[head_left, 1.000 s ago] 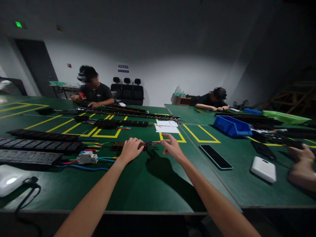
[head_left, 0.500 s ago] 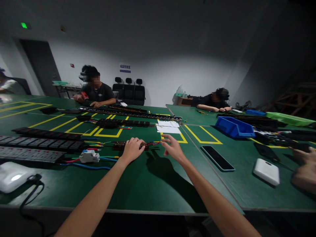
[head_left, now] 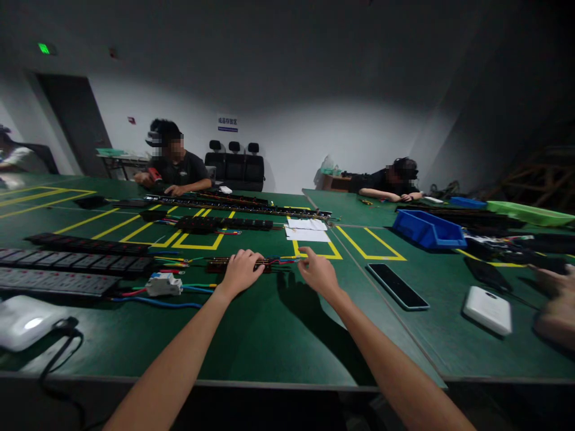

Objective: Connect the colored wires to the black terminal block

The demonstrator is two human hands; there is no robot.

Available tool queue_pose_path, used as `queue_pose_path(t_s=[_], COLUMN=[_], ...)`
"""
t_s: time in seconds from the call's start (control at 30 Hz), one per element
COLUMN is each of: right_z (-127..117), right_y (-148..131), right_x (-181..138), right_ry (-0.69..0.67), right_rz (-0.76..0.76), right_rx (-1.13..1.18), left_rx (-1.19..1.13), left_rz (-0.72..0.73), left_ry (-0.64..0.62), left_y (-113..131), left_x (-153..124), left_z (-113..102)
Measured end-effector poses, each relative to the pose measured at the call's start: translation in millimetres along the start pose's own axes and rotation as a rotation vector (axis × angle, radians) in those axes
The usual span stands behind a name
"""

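Observation:
A short dark strip (head_left: pixel 215 264) with coppery lines along it lies on the green table. My left hand (head_left: pixel 241 273) is over it, the fingers curled across the far side and the thumb on the near side. Red and blue wires (head_left: pixel 283 261) come out of the strip's right end. My right hand (head_left: pixel 320 272) is closed at the tips of these wires, with thumb and index finger pinched on them. The rest of its fingers are folded in, and the exact grip is partly hidden.
Power strips (head_left: pixel 58 281) and a white breaker (head_left: pixel 164 284) with wires lie at left. White papers (head_left: pixel 306 230) are beyond my hands. On the right are a phone (head_left: pixel 398 286), a white box (head_left: pixel 487 310) and a blue bin (head_left: pixel 426 230). Co-workers sit around; one's hand (head_left: pixel 554 293) is at far right.
My right hand has moved slightly right, and its spread fingers have closed at the wire ends. My left hand stays on the strip.

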State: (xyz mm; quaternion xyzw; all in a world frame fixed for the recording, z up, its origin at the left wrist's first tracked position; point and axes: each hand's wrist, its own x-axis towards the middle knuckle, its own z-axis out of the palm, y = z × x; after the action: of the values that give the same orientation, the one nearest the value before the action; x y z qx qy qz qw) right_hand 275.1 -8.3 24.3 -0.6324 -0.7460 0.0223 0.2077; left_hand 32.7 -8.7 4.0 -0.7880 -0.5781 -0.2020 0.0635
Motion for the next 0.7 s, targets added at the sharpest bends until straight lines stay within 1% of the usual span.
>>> queue_pose_path(t_s=[0.1, 0.27, 0.43, 0.5, 0.63, 0.7], right_z=[2.6, 2.4, 1.9, 1.1, -2.3, -3.2], right_y=[-1.9, -2.4, -0.8, -1.4, -2.4, -2.5], right_x=[-1.5, -1.9, -1.3, -1.4, -1.7, -2.0], right_ry=[-0.104, -0.075, -0.158, -0.141, -0.03, -0.02], right_rz=[-0.045, -0.003, -0.056, -0.053, 0.016, 0.009], right_rx=[-0.046, -0.113, -0.165, -0.167, -0.135, -0.136], left_rx=[0.011, 0.006, 0.008, 0.007, -0.003, -0.009], left_rz=[-0.005, 0.006, 0.003, 0.002, 0.004, 0.005], left_ry=[-0.001, 0.001, 0.002, 0.001, -0.011, -0.015], left_y=[0.3, 0.1, 1.0, 1.1, 0.4, 0.0], left_x=[0.4, 1.0, 0.9, 0.9, 0.9, 1.0], left_z=[-0.1, -1.0, -1.8, -2.2, -2.9, -2.8])
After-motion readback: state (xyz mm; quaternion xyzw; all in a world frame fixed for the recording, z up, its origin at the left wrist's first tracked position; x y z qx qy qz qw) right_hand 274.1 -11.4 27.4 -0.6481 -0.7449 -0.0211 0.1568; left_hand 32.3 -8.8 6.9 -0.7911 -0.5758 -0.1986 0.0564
